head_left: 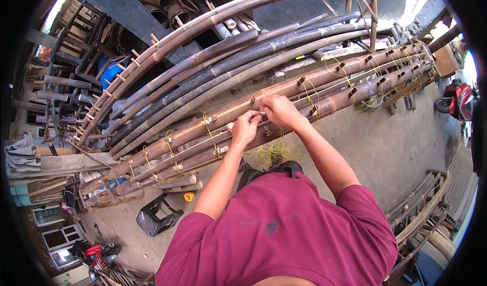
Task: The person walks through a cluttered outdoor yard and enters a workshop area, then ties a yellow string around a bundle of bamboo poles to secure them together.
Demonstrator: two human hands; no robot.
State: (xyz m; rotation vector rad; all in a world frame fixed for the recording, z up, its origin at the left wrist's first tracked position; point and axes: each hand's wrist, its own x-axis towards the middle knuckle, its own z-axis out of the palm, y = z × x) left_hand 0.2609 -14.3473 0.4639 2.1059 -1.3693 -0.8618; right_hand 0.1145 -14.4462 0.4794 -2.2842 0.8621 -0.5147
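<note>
Long brown bamboo poles (324,85) lie side by side in front of me, bound with yellow cord (310,90) and small wooden pegs. My left hand (245,127) pinches something small against a pole, fingers closed on it. My right hand (280,110) is right beside it, fingers closed on the same spot, where a thin yellow strip runs along the poles. What exactly the fingers grip is too small to tell. A tangle of loose yellow cord (271,153) hangs just below both hands.
Darker bamboo poles (228,58) are stacked behind, with a curved pegged frame (152,47) above. A black plastic stool (154,216) lies tipped on the concrete floor at lower left. A red motorbike (456,101) stands at right, another bamboo frame (421,205) at lower right.
</note>
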